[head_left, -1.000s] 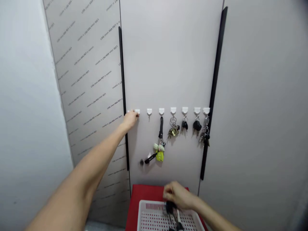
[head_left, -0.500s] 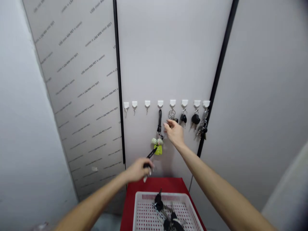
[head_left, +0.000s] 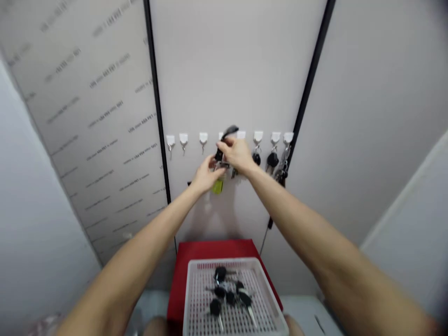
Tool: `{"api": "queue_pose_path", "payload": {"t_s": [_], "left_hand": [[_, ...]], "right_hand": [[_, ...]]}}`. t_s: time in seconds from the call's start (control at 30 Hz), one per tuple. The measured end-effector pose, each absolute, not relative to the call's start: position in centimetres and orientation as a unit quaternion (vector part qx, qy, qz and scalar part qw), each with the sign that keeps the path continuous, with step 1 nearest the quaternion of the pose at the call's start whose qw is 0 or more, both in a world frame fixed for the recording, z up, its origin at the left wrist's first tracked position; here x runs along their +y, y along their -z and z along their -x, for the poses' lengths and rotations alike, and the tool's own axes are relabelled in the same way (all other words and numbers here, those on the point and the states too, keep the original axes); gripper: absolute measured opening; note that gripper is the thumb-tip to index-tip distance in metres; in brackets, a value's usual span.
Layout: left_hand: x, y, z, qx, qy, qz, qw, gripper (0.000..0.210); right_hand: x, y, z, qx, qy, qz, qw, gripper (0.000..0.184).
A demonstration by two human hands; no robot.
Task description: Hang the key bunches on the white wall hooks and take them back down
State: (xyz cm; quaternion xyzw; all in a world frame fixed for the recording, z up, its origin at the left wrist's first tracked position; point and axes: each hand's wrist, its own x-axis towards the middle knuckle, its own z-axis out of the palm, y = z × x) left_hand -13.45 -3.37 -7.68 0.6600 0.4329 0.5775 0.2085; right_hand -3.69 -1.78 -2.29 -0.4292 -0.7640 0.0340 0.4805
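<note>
My right hand (head_left: 238, 153) pinches the black strap (head_left: 229, 132) of a keychain in front of the fourth hook (head_left: 220, 136) from the left. The strap's looped end sticks up above the fingers. My left hand (head_left: 206, 176) is closed round the metal and black parts lower on this keychain. A yellow-green tag (head_left: 217, 187) hangs below the left fingers. A short black strap end (head_left: 189, 183) shows beside the left wrist; what it belongs to is hidden. Whether the loop touches the hook, I cannot tell.
White hooks line the wall panel (head_left: 231, 70); the right ones carry bunches of keys (head_left: 272, 160). Below, a white perforated basket (head_left: 187, 298) with several black-headed keys (head_left: 220, 292) stands on a red surface (head_left: 185, 252). Black strips (head_left: 311, 88) edge the panel.
My left hand has risen from above the basket to the keychain. My right hand has moved left and grips its strap, which hung straight down before and now points up. The camera view has shifted.
</note>
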Motion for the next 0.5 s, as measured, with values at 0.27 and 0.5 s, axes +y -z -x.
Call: {"api": "queue_pose_path", "payload": {"t_s": [0.27,0.5], "left_hand": [[-7.0,16.1,12.9,0.478,-0.451,-0.684,0.317,0.011],[-11.4,22.3,13.1,0.544,-0.311,-0.702,0.337,0.014]], "right_hand": [[-5.1,10.7,1.5,-0.815,-0.301,0.367,0.334,0.017],[-6.7,16.8,-0.4,-0.836,-0.416,0.333,0.129,0.021]]}}
